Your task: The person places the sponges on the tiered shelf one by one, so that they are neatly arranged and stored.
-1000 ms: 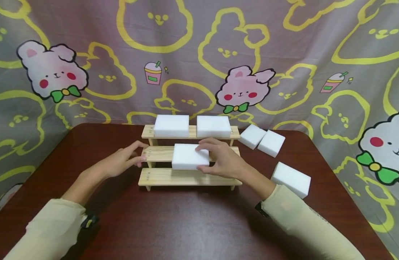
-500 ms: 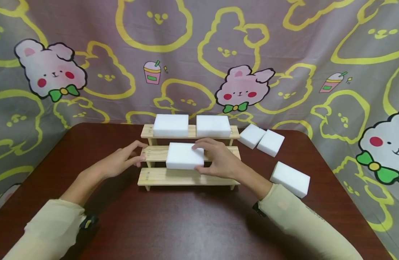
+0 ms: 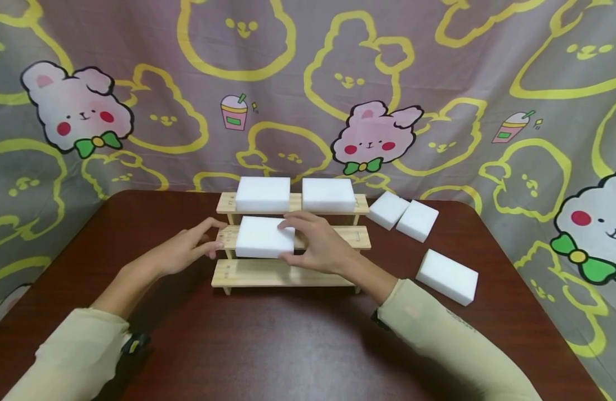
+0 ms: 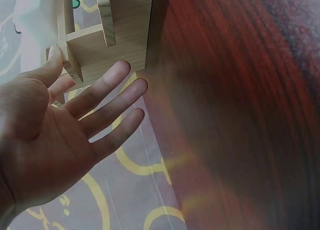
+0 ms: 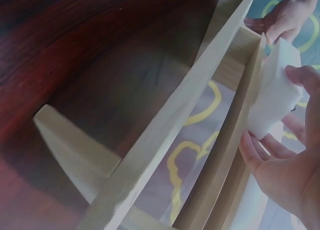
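On the middle step of a three-tier wooden display rack [image 3: 333,236], towards its left end, sits a white foam block [image 3: 263,236]. My right hand [image 3: 320,242] grips this block at its right end, fingers behind and thumb in front. The right wrist view shows the same foam block [image 5: 275,90] against the step, between thumb and fingers. At the left end of the middle step, my left hand [image 3: 180,250] pinches the board between thumb and forefinger. Its other fingers [image 4: 112,108] stretch out straight in the left wrist view.
Two foam blocks, a left one [image 3: 263,192] and a right one [image 3: 328,194], stand on the top step. Two more, one [image 3: 388,210] beside another [image 3: 417,220], lie right of the rack; a third [image 3: 447,277] lies nearer. A patterned curtain [image 3: 288,44] hangs behind the table [image 3: 268,345].
My right hand has slid the foam block leftwards along the middle step, close to its left end. The left hand has stayed at the rack's left side.
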Demonstrator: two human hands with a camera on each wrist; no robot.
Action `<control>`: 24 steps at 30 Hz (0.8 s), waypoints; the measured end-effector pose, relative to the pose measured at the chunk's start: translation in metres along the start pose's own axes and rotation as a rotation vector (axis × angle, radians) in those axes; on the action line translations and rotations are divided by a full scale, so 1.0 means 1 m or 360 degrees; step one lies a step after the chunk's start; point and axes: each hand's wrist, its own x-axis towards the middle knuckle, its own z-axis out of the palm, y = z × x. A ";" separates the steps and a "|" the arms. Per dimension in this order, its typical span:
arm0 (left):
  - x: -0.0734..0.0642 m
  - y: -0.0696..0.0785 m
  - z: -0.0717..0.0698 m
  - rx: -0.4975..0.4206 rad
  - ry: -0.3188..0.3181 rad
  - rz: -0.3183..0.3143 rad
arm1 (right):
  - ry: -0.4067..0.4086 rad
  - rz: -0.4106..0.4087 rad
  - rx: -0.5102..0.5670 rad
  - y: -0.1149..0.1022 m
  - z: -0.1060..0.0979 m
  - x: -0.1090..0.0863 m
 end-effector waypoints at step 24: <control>0.000 0.000 0.000 0.0000 -0.0003 0.0006 | -0.0120 0.0035 -0.0185 -0.008 0.003 0.006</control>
